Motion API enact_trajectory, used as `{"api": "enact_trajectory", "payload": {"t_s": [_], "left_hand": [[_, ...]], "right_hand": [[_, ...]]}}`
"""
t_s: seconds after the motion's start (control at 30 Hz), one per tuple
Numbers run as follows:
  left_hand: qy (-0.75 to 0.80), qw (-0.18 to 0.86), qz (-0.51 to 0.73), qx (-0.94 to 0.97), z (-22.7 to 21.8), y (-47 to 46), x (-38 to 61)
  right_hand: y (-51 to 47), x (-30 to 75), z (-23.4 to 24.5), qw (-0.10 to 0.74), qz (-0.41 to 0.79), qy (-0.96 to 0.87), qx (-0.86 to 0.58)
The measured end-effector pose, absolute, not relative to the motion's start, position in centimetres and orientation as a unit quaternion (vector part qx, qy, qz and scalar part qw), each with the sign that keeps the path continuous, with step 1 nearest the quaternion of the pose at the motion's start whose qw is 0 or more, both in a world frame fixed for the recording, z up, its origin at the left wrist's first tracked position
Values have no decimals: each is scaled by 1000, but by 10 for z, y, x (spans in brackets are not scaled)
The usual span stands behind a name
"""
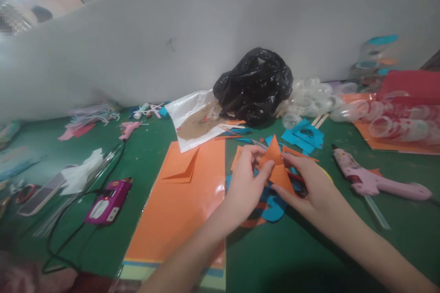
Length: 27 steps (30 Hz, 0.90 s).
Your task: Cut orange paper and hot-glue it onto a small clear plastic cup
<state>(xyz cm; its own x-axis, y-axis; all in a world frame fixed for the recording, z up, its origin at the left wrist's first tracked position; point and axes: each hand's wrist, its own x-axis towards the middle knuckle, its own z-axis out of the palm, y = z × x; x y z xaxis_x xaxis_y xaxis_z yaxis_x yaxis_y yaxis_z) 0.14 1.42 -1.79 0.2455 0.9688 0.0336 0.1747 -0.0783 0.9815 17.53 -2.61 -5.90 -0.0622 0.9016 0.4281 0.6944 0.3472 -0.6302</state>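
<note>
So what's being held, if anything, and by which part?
Folded orange paper: the left hand pinches its left side, thumb in front; the right hand is at its right edge, grip unclear.

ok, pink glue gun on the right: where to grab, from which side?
Likely best by its handle, coming from the right: it extends that way, while the dark nozzle tip points far-left and the glue stick juts toward the wearer.

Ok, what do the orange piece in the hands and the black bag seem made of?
Orange piece: likely matte paper or thin card, going by its flat, dull faces and sharp pointed tip. Black bag: apparently thin, glossy plastic film, judging by its crumples and bright highlights.
</note>
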Motion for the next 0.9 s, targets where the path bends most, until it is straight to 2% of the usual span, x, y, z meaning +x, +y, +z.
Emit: {"api": "enact_trajectory", "payload": {"t_s": [0.9], "left_hand": [[456, 464, 386, 654, -15, 12, -2]], "right_hand": [[-28, 171, -47, 309, -23, -803, -509]]}}
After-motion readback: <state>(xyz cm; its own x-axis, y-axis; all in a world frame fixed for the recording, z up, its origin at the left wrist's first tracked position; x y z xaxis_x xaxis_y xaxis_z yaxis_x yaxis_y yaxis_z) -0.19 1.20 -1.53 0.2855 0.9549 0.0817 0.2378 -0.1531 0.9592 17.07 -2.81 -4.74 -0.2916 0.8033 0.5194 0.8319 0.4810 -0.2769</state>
